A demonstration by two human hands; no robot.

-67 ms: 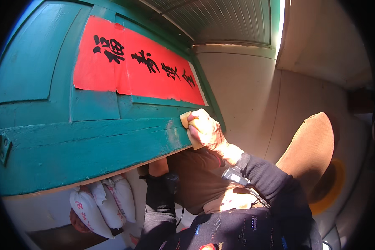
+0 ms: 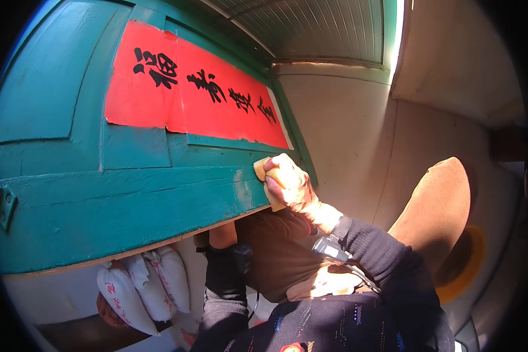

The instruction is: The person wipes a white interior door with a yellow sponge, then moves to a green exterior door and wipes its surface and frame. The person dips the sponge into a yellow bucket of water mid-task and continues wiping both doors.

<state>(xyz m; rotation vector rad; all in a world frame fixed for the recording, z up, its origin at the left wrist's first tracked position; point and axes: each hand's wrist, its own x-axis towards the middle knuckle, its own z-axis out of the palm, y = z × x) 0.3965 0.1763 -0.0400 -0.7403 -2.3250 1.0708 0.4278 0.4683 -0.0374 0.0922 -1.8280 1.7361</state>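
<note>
My right hand (image 2: pixel 290 183) is closed round a folded pale-yellow cloth (image 2: pixel 260 169) and presses it on the right end of a teal wooden door's edge (image 2: pixel 135 202). Part of the cloth hangs over the lower rim of that edge. A lighter, shiny patch shows on the paint just left of the cloth. My left hand (image 2: pixel 223 236) shows only near the wrist, below the door edge; its fingers are hidden behind the wood.
A red paper banner (image 2: pixel 193 88) with black brushwork is stuck on the teal panel. A metal latch (image 2: pixel 6 205) is fixed at the left. Several white filled sacks (image 2: pixel 126 293) lie under the edge. My brown-clad knee (image 2: pixel 440 205) rises at right, beside a pale wall (image 2: pixel 334 117).
</note>
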